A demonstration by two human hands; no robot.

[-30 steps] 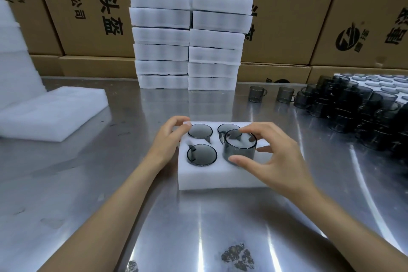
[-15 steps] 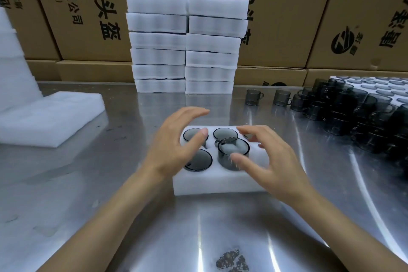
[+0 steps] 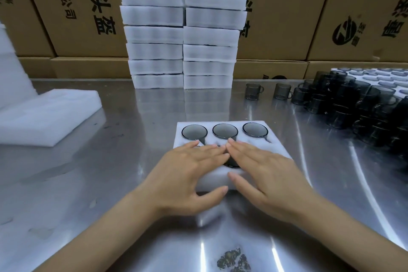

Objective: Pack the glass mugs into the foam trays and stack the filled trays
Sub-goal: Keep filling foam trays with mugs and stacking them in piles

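A white foam tray (image 3: pixel 276 142) lies on the steel table in front of me, with three smoky glass mugs (image 3: pixel 225 131) sunk into its far row. My left hand (image 3: pixel 187 174) and my right hand (image 3: pixel 267 174) lie flat on the near row, fingers straight, pressing down on the mugs there. Those near mugs are mostly hidden; a dark rim shows between my hands. Both thumbs reach down over the tray's front wall.
Two stacks of filled foam trays (image 3: pixel 183 37) stand at the back by cardboard boxes (image 3: pixel 287 6). Loose mugs (image 3: pixel 353 104) crowd the right side. Empty foam trays (image 3: pixel 46 115) lie at the left. A stain (image 3: pixel 234 260) marks the table near me.
The last mug has gone down into the tray. Both hands moved from its sides onto the near row and flattened out. The camera moved closer.
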